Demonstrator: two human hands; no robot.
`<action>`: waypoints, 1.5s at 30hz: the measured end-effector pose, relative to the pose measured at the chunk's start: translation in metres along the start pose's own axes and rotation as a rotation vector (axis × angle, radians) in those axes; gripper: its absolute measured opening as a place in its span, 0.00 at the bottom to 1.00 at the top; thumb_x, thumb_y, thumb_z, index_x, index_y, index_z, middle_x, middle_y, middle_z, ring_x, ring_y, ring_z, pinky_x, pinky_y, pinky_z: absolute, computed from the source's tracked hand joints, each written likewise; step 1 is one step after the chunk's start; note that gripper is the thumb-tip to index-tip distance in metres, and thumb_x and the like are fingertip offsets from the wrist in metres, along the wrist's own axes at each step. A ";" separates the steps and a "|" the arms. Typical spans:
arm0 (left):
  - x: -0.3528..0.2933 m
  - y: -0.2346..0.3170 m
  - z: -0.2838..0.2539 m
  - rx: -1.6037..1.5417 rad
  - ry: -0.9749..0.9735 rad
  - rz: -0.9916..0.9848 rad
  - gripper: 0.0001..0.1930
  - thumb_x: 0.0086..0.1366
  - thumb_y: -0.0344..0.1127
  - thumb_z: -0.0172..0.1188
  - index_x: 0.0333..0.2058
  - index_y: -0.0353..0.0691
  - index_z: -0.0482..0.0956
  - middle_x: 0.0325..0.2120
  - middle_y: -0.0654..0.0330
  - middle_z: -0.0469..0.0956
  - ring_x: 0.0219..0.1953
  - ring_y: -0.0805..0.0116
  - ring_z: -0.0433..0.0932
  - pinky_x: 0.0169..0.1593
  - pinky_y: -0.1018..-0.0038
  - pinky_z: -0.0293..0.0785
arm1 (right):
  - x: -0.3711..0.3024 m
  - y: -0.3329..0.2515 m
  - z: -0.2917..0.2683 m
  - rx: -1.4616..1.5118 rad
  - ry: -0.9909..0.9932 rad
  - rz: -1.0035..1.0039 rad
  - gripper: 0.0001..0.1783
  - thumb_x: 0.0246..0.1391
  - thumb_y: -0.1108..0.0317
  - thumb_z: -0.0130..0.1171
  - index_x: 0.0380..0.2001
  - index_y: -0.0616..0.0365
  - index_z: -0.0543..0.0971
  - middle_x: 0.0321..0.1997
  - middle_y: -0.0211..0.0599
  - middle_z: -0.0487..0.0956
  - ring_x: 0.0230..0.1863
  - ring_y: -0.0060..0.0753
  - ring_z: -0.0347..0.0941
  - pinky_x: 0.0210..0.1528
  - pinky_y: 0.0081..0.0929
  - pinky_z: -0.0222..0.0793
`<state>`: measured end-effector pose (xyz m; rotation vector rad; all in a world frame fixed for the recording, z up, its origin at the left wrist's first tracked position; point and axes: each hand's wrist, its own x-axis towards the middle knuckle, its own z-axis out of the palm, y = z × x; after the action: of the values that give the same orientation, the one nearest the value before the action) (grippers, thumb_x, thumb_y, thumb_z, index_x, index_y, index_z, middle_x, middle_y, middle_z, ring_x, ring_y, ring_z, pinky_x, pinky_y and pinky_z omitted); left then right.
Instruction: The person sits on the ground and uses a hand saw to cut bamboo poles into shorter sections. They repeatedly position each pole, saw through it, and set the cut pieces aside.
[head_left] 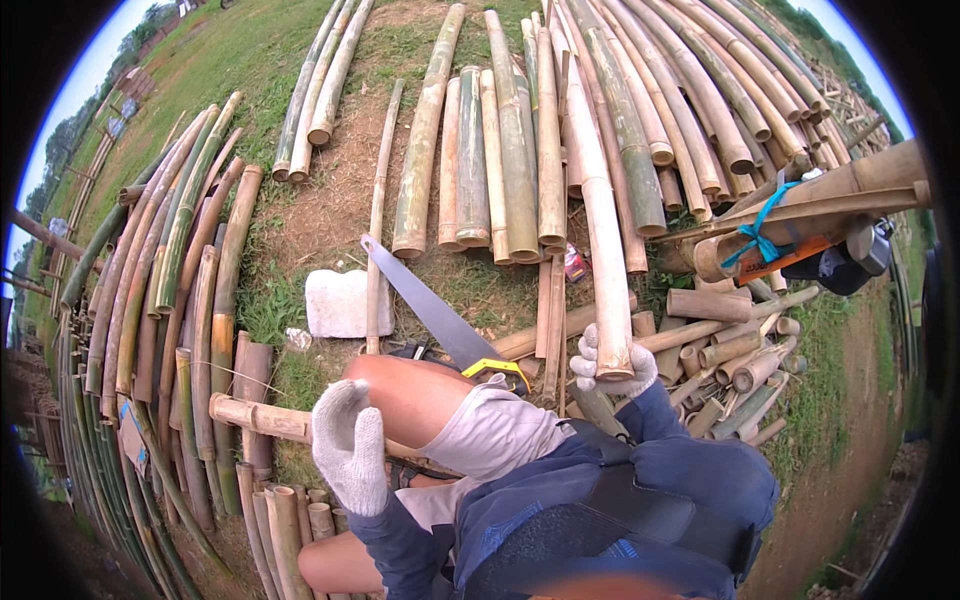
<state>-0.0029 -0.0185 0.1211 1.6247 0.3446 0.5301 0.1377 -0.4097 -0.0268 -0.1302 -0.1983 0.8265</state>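
Note:
My right hand, in a white knitted glove, is closed around the near end of a long pale bamboo pole. The pole stretches away from me over other bamboo. My left hand, gloved likewise, is raised with thumb and fingers apart and nothing between them. Near it a shorter bamboo length lies crosswise, passing behind the hand and by my knee. A handsaw with a yellow and black handle rests beside my knee, its blade pointing away to the left.
Long bamboo poles lie in rows ahead. More bamboo is stacked at the left. Short cut pieces are heaped at the right, below a thick pole with a blue tie. A white block sits on the grass.

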 end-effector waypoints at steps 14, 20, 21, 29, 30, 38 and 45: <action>-0.011 -0.041 0.268 -0.540 -0.981 -0.699 0.24 0.65 0.49 0.72 0.49 0.34 0.79 0.36 0.57 0.82 0.36 0.64 0.84 0.42 0.65 0.84 | -0.075 0.005 0.050 -0.625 0.252 0.377 0.46 0.61 0.53 0.71 0.72 0.68 0.64 0.68 0.52 0.74 0.70 0.49 0.71 0.73 0.46 0.66; -0.021 0.003 0.177 -0.496 -0.988 -0.741 0.24 0.64 0.44 0.73 0.50 0.34 0.78 0.35 0.58 0.82 0.32 0.68 0.82 0.37 0.71 0.83 | -0.013 0.000 0.021 -0.551 0.241 0.125 0.60 0.61 0.24 0.55 0.78 0.60 0.54 0.78 0.46 0.63 0.78 0.47 0.60 0.76 0.50 0.59; -0.021 0.012 0.165 -0.464 -0.990 -0.721 0.24 0.65 0.44 0.73 0.51 0.34 0.78 0.35 0.58 0.82 0.33 0.68 0.82 0.37 0.71 0.82 | 0.013 0.008 0.017 -0.555 0.286 -0.071 0.52 0.64 0.28 0.55 0.75 0.60 0.62 0.76 0.47 0.67 0.76 0.49 0.63 0.73 0.51 0.66; -0.046 0.063 0.080 -0.330 -0.922 -0.833 0.20 0.67 0.46 0.72 0.46 0.35 0.82 0.35 0.57 0.84 0.34 0.71 0.83 0.38 0.72 0.81 | 0.141 -0.014 0.040 0.083 0.001 -0.313 0.42 0.63 0.46 0.68 0.62 0.73 0.67 0.59 0.57 0.75 0.58 0.52 0.75 0.60 0.42 0.79; -0.045 0.069 0.065 -0.384 -0.930 -0.836 0.20 0.67 0.46 0.72 0.46 0.36 0.82 0.34 0.57 0.84 0.34 0.70 0.83 0.38 0.71 0.81 | 0.145 -0.012 0.045 0.044 0.028 -0.319 0.40 0.63 0.48 0.69 0.61 0.73 0.67 0.55 0.55 0.76 0.55 0.50 0.75 0.59 0.41 0.79; -0.047 0.136 -0.081 -0.092 -0.954 -0.895 0.43 0.59 0.47 0.76 0.67 0.33 0.68 0.49 0.52 0.82 0.50 0.63 0.82 0.57 0.65 0.77 | 0.152 0.071 0.111 -0.165 0.012 -0.189 0.38 0.61 0.49 0.71 0.64 0.58 0.67 0.58 0.42 0.76 0.59 0.53 0.75 0.66 0.58 0.73; -0.037 0.151 -0.197 0.042 -0.654 -0.747 0.55 0.48 0.51 0.82 0.69 0.30 0.65 0.55 0.52 0.79 0.51 0.63 0.82 0.52 0.63 0.81 | 0.210 0.141 0.168 -0.230 0.072 -0.087 0.40 0.64 0.60 0.69 0.73 0.54 0.61 0.67 0.50 0.71 0.71 0.58 0.69 0.76 0.62 0.62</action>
<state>-0.1507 0.1108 0.2776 1.4777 0.4299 -0.5671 0.1374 -0.1531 0.1355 -0.3642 -0.2297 0.7094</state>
